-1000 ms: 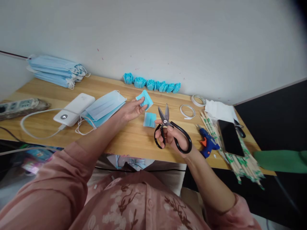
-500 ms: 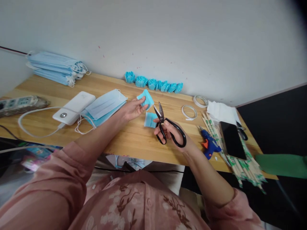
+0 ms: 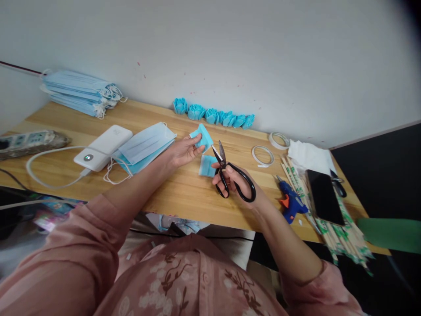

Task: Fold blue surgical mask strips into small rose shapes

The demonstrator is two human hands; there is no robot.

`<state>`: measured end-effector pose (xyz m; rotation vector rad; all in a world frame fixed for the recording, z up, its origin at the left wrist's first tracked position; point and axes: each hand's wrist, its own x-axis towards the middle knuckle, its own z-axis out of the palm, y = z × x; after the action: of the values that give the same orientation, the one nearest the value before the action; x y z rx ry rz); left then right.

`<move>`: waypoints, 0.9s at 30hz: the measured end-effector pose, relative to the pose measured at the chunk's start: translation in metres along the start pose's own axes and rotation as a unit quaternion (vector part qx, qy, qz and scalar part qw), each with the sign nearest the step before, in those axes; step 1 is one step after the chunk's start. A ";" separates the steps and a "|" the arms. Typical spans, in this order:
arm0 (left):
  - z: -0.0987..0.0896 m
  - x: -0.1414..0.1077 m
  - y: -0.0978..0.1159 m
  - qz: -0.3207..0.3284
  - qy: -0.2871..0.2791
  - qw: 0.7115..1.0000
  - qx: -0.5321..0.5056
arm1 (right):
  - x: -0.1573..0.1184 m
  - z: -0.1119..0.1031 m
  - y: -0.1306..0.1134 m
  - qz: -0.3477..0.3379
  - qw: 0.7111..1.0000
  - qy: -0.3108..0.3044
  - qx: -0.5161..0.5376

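Between the thumb and fingers of my left hand [image 3: 187, 150] is a small blue fabric piece [image 3: 203, 135]. My right hand [image 3: 232, 177] grips black-handled scissors [image 3: 243, 177] with the blades parted, their tips close to the right edge of that piece. A second blue piece [image 3: 207, 166] lies flat on the wooden table [image 3: 177, 193], just left of my right fingers. Several blue fabric flowers [image 3: 212, 115] stand in a row along the wall.
Left: a power bank [image 3: 103, 147], two face masks [image 3: 144, 147], a mask stack [image 3: 82, 92] and a power strip [image 3: 29, 142]. Right: tape rolls [image 3: 263, 156], a blue glue gun [image 3: 291, 199], a phone [image 3: 324, 196] and wrapped sticks [image 3: 344, 241].
The view has shifted slightly, so the table items appear a little displaced. Both hands keep nearly the same pose, and the held blue piece looks slightly turned.
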<state>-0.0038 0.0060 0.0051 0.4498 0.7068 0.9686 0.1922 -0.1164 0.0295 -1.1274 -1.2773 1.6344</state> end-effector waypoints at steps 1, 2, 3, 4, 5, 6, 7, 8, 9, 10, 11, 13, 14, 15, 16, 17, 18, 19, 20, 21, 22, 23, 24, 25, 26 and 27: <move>0.000 0.000 0.000 -0.001 0.000 1.000 0.001 | 0.000 0.000 0.000 -0.002 1.000 0.000 0.002; 0.000 0.000 0.000 -0.002 0.000 1.000 0.001 | 0.000 0.000 0.001 -0.004 1.000 -0.001 0.005; 0.000 0.000 -0.001 -0.005 0.000 1.000 -0.002 | 0.001 0.000 0.001 -0.005 1.000 -0.002 0.007; 0.001 -0.001 -0.001 -0.008 0.002 1.000 -0.005 | 0.001 0.000 0.001 -0.006 1.000 -0.003 0.010; 0.001 -0.001 -0.001 -0.010 0.003 1.000 -0.008 | 0.001 0.000 0.002 -0.006 1.000 -0.004 0.011; 0.002 -0.002 -0.001 -0.013 0.005 1.000 -0.011 | 0.001 0.000 0.002 -0.005 1.000 -0.006 0.011; 0.003 -0.002 0.000 -0.014 0.006 1.000 -0.013 | 0.001 0.000 0.002 -0.003 1.000 -0.008 0.009; 0.003 -0.003 0.000 -0.014 0.006 1.000 -0.015 | 0.000 0.000 0.002 -0.002 1.000 -0.010 0.006; 0.004 -0.004 0.000 -0.014 0.006 1.000 -0.016 | 0.000 0.000 0.002 -0.002 1.000 -0.011 0.001; 0.005 -0.004 0.000 -0.014 0.008 1.000 -0.017 | 0.000 0.000 0.001 -0.002 1.000 -0.012 -0.004; 0.005 -0.004 0.000 -0.014 0.010 1.000 -0.018 | 0.000 0.000 0.001 -0.003 1.000 -0.013 -0.008; 0.006 -0.005 0.001 -0.015 0.018 1.000 -0.020 | -0.001 0.000 0.001 -0.006 1.000 -0.014 -0.011; 0.006 -0.005 0.001 -0.015 0.020 0.999 -0.021 | -0.001 0.000 0.001 -0.006 1.000 -0.014 -0.012; 0.006 -0.005 0.001 -0.016 0.021 0.999 -0.022 | -0.001 0.000 0.001 -0.007 1.000 -0.013 -0.012; 0.006 -0.006 0.002 -0.016 0.021 0.999 -0.024 | -0.001 0.000 0.001 -0.007 1.000 -0.013 -0.012; 0.007 -0.006 0.002 -0.016 0.020 0.999 -0.025 | -0.001 0.000 0.002 -0.007 1.000 -0.011 -0.013; 0.007 -0.006 0.002 -0.016 0.020 0.999 -0.027 | -0.001 -0.001 0.002 -0.007 1.000 -0.009 -0.014; 0.007 -0.006 0.002 -0.016 0.017 0.999 -0.027 | -0.001 -0.001 0.003 -0.007 1.000 -0.008 -0.014; 0.007 -0.006 0.002 -0.016 0.014 0.999 -0.027 | -0.001 -0.001 0.003 -0.008 1.000 -0.007 -0.014; 0.006 -0.006 0.002 -0.016 0.010 0.999 -0.026 | -0.001 -0.001 0.004 -0.009 1.000 -0.005 -0.014; 0.006 -0.006 0.002 -0.016 0.006 1.000 -0.025 | -0.001 -0.001 0.004 -0.011 1.000 -0.003 -0.013; 0.005 -0.005 0.002 -0.016 0.002 1.000 -0.024 | -0.001 -0.001 0.004 -0.011 1.000 -0.001 -0.012; 0.004 -0.004 0.001 -0.015 -0.004 1.000 -0.021 | 0.000 -0.001 0.004 -0.011 1.000 0.000 -0.009; 0.003 -0.003 0.000 -0.014 -0.012 1.000 -0.017 | 0.001 -0.001 0.004 -0.011 1.000 0.000 -0.005; 0.001 -0.002 -0.001 -0.013 -0.022 1.000 -0.012 | 0.001 0.000 0.004 -0.010 1.000 -0.001 0.000; -0.001 -0.001 -0.002 -0.012 -0.033 0.999 -0.004 | 0.003 0.001 0.004 -0.008 1.000 -0.002 0.004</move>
<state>-0.0035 0.0045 0.0039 0.4626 0.6468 0.9303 0.1906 -0.1150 0.0255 -1.1068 -1.2776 1.6299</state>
